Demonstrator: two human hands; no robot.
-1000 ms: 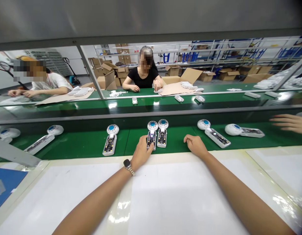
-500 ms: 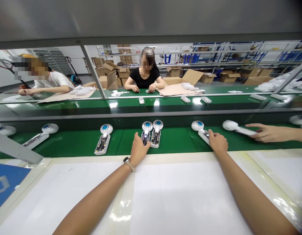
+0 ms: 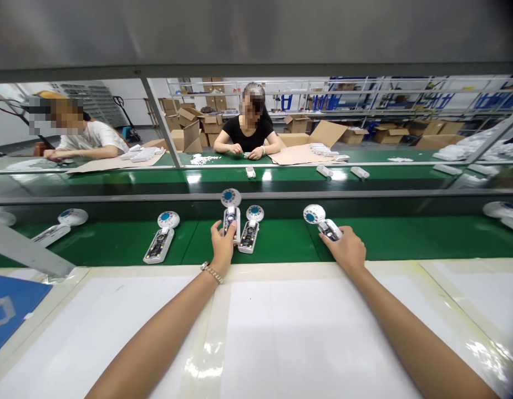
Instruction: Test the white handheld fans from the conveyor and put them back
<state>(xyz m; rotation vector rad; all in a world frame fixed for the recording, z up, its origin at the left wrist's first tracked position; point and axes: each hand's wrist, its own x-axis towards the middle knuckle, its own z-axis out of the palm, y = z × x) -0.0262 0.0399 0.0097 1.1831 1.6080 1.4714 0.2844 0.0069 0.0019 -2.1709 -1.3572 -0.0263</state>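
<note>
My left hand (image 3: 222,246) grips the handle of a white handheld device with a blue round head (image 3: 230,208) and has it raised off the green conveyor belt (image 3: 281,238). A second such device (image 3: 250,227) lies right beside it on the belt. My right hand (image 3: 346,250) is closed over the handle of another white device (image 3: 318,219), whose head points away to the left. Both devices show open circuit boards along their handles.
Further devices lie on the belt at the left (image 3: 160,244) (image 3: 59,226) and at the far right (image 3: 503,210). A white worktop (image 3: 281,332) lies under my arms, a blue sheet (image 3: 6,310) at its left. Two people (image 3: 248,133) (image 3: 79,141) work at a second belt behind.
My left hand lifted its device up off the belt. My right hand reached right, took hold of another device and drew it left. A co-worker's hand at the right took a device away.
</note>
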